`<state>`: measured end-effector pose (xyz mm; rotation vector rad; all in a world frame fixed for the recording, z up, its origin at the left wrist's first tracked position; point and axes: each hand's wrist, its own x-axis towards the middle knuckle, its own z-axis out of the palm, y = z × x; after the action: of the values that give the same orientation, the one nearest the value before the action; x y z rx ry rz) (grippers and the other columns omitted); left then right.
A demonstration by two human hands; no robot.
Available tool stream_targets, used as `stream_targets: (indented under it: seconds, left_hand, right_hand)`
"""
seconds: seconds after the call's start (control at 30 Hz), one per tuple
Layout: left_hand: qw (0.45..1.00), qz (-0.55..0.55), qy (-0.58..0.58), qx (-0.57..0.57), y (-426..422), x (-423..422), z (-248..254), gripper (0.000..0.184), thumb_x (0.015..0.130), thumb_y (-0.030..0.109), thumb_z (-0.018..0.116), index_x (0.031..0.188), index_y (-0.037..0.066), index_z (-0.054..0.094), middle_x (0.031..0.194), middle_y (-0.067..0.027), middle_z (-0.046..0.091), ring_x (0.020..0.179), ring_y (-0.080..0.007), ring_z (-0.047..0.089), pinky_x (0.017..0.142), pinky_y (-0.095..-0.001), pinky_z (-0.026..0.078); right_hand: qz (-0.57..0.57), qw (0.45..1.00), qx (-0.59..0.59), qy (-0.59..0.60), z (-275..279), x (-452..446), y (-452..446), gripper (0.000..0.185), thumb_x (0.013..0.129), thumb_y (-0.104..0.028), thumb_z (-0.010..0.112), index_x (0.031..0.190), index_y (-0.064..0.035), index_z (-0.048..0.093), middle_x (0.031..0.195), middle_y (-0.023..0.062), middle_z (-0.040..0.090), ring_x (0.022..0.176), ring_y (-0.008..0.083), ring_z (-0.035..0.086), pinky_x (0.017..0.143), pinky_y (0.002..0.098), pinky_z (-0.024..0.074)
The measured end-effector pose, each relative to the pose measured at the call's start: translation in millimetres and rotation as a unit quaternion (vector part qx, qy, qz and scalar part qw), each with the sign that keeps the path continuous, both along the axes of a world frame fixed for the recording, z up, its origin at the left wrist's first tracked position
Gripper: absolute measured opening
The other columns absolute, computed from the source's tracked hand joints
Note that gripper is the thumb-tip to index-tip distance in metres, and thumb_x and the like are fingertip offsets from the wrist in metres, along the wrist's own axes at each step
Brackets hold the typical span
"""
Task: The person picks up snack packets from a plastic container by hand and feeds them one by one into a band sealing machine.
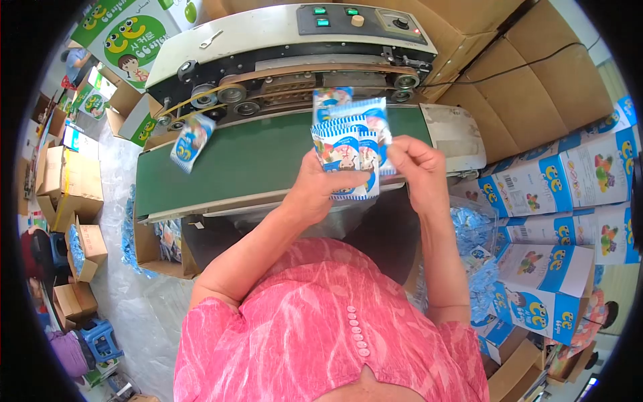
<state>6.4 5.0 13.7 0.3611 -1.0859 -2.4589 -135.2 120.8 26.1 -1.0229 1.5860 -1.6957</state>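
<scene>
The held packets (339, 144) are hiding most left hand (313, 182) fingers and overlapping each other. Packet (193, 143) on green belt (261, 154) is blurring. Green-white carton (137, 41) is running off the top edge.

Blue stool (98, 335) beside purple bundle (67, 354), perhaps cloth.

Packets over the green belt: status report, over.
Left hand gripping packets; right hand at edge of rear packet. Another packet at left, over the belt. Nothing visibly blocking hands.
</scene>
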Motion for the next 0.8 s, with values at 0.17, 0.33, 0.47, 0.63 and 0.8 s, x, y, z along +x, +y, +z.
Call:
stream_targets:
  seconds: [0.17,0.33,0.47,0.63,0.8]
  left_hand:
    - [1.0,0.007,-0.009,-0.006,0.8,-4.2,-4.7,0.032,0.072,-0.007,0.07,0.102,0.002,0.063,0.092,-0.0049,0.067,0.08,-0.0124,0.065,0.072,-0.0271,0.053]
    - [0.998,0.002,-0.04,-0.052,4.5,-6.2,-1.7,0.03,0.072,-0.007,0.071,0.1,0.002,0.064,0.091,-0.0045,0.067,0.078,-0.0119,0.064,0.071,-0.0273,0.053]
    - [0.998,0.033,-0.013,-0.059,0.6,-2.5,-1.4,0.029,0.072,-0.007,0.071,0.099,0.002,0.063,0.09,-0.0045,0.067,0.077,-0.0115,0.064,0.07,-0.0272,0.053]
    - [0.997,0.063,-0.01,-0.038,0.5,-1.8,4.5,0.028,0.072,-0.008,0.071,0.098,0.002,0.063,0.089,-0.0049,0.067,0.076,-0.0114,0.064,0.069,-0.0269,0.053]
    - [0.996,0.089,-0.021,-0.012,-4.6,1.8,6.5,0.027,0.073,-0.006,0.07,0.098,0.002,0.063,0.088,-0.0059,0.067,0.075,-0.0129,0.065,0.069,-0.0273,0.054]
  right_hand:
    - [-0.053,0.995,0.044,-0.067,2.5,3.4,2.7,0.018,0.087,-0.015,0.064,0.1,-0.0031,0.066,0.086,0.0019,0.066,0.073,0.0069,0.061,0.057,0.0223,0.052]
    - [-0.11,0.983,0.053,-0.135,-9.3,-19.8,13.9,0.018,0.087,-0.015,0.063,0.1,-0.0028,0.065,0.082,0.001,0.067,0.068,0.0075,0.062,0.053,0.0226,0.0515]
    - [-0.214,0.967,0.118,-0.073,-12.2,-74.1,16.5,0.018,0.088,-0.016,0.061,0.1,-0.0027,0.065,0.082,0.0009,0.067,0.066,0.0078,0.063,0.05,0.0225,0.0504]
    - [-0.205,0.962,0.179,-0.008,-25.5,-112.3,-13.0,0.02,0.087,-0.019,0.062,0.098,-0.0028,0.067,0.082,0.0009,0.068,0.066,0.0064,0.061,0.049,0.0217,0.0481]
    - [-0.225,0.921,0.212,0.238,-23.5,-92.2,-30.5,0.024,0.084,-0.023,0.066,0.095,-0.0013,0.068,0.081,0.0017,0.068,0.066,0.0072,0.061,0.053,0.021,0.0479]
